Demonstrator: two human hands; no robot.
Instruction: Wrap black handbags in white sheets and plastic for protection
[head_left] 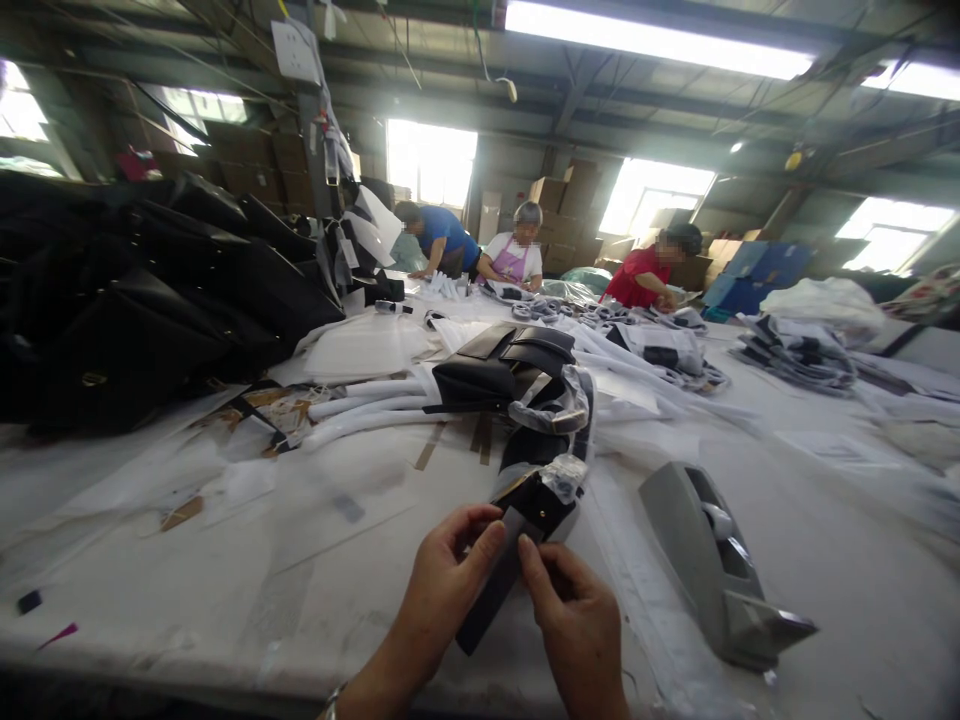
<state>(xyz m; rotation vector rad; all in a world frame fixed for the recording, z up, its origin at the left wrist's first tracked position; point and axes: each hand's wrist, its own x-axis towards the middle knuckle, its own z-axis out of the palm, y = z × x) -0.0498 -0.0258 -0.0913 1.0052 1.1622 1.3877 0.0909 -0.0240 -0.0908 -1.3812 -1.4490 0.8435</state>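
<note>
The left hand (450,565) and right hand (576,612) pinch one dark strip (491,598); one tape dispenser (679,545) sits nearby; three co-workers (637,280) bend beyond.

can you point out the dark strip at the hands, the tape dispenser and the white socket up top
dark strip (492,592): head view, on the middle of its flat face
tape dispenser (684,545): head view, on its grey side
socket (297,50): head view, on its white faceplate
</note>
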